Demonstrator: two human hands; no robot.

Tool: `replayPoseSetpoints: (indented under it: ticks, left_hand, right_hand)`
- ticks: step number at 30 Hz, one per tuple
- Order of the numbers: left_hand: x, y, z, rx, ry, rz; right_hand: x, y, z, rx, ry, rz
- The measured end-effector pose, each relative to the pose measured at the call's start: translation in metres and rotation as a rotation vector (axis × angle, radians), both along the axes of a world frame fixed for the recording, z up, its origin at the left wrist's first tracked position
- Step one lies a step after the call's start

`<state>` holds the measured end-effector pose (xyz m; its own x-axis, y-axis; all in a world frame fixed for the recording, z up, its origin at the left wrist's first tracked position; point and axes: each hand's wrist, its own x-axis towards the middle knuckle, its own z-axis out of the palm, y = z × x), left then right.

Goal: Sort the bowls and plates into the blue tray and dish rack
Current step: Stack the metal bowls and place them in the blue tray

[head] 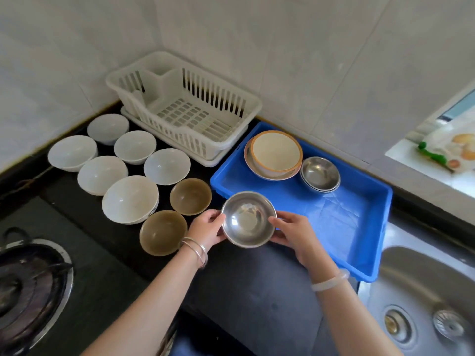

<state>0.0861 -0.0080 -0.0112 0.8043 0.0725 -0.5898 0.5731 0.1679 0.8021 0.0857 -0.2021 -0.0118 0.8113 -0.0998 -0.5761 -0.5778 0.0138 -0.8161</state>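
Head view: both hands clamped on one steel bowl (248, 219), left hand (207, 228) on its left rim, right hand (293, 233) on its right rim, fingers curled under and thumbs on top. Bowl held upright, mouth up, over the front edge of the dark counter (231, 273), overlapping the near-left corner of the blue tray (359, 227). Metal bangles (196, 249) on the left wrist, a pale bangle (330, 280) on the right. Inside the blue tray, toward its back-left corner, a cream bowl with an orange rim (276, 151) nested on a wider plate (259, 173); just beside it to the right, a small stack of steel bowls (320, 173); the tray's front-right half bare. Behind the tray's left side, in the counter's back corner against the tiled wall, a white dish rack (185, 106) with nothing in it. Left of the tray, six white bowls (129, 199) spread across the counter from the back edge forward, all upright and close together. Two brown bowls (190, 196) between the white group and the tray, the nearer one (163, 232) just beside the left hand. Gas burner (28, 286) at the counter's front-left; steel sink (424, 291) past the tray's right edge.
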Motion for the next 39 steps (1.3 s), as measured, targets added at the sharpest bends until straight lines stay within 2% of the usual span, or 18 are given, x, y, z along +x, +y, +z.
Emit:
replayPoseSetpoints:
  ticks: [11, 16, 22, 29, 33, 39]
  left_hand:
    - [0.099, -0.126, 0.012, 0.005, -0.079, -0.203]
    - [0.132, -0.173, 0.001, -0.057, 0.007, -0.24]
    - [0.154, -0.209, -0.018, 0.112, 0.029, -0.281]
    - [0.166, -0.236, -0.023, 0.14, 0.062, -0.26]
    - [0.162, -0.242, -0.026, 0.227, 0.031, -0.237]
    - [0.154, -0.247, -0.036, 0.246, 0.039, -0.146]
  right_hand:
    - [0.057, -0.114, 0.011, -0.095, -0.083, -0.288]
    - [0.083, -0.154, -0.002, -0.145, -0.088, -0.327]
    - [0.112, -0.181, -0.02, -0.191, -0.062, -0.346]
    - [0.135, -0.196, -0.039, -0.221, -0.035, -0.377]
    - [0.142, -0.199, -0.048, -0.246, -0.028, -0.359]
    - [0.141, -0.196, -0.054, -0.333, -0.065, -0.373]
